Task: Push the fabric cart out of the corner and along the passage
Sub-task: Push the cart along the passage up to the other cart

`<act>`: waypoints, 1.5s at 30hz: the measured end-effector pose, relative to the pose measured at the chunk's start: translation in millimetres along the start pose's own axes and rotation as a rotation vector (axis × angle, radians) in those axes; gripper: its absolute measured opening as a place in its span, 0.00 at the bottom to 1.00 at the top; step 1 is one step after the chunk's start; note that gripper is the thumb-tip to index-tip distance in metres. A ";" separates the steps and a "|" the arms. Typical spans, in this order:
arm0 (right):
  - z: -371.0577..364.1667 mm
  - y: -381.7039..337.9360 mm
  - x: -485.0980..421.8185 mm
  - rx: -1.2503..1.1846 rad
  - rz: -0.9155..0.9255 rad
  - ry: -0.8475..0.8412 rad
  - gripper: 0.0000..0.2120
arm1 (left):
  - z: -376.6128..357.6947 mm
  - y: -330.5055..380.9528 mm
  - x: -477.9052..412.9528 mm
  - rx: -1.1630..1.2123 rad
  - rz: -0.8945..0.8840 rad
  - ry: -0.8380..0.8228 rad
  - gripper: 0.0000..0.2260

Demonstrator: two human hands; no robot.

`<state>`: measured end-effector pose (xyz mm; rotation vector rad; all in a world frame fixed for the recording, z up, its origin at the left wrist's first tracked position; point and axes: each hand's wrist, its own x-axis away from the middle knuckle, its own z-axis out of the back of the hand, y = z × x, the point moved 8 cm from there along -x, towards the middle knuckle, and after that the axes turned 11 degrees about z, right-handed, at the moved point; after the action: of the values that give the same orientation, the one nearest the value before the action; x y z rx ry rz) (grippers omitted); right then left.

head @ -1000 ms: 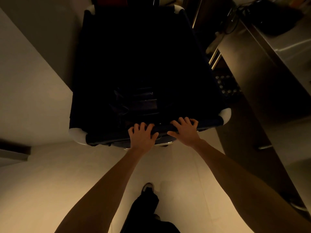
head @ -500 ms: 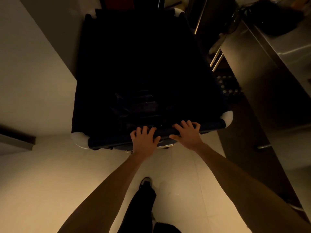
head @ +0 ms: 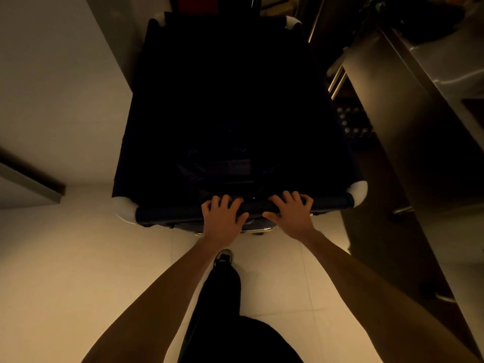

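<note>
Both hands, left hand (head: 222, 218) and right hand (head: 290, 213), curl over the near rail of the fabric cart (head: 235, 113), wedged between wall (head: 65, 87) and steel counter (head: 419, 113); most of the passage seems left

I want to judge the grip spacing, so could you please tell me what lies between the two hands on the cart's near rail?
In the head view, only a short bare stretch of the padded rail separates the left hand from the right hand.

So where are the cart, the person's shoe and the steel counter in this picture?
fabric cart (head: 167, 214): head view, on its padded near rail, left of the hands.
shoe (head: 223, 257): head view, on the toe.
steel counter (head: 392, 106): head view, on its front panel.
</note>
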<state>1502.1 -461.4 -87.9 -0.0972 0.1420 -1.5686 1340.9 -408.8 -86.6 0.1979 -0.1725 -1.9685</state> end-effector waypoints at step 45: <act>11.5 87.5 -208.2 0.061 -0.099 0.047 0.26 | -13.8 -3.3 -240.7 0.004 -0.007 -0.240 0.20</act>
<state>1591.0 -253.5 -83.9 -0.0198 0.1284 -1.6732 1434.7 -186.6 -86.5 -0.0357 -0.3315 -1.9959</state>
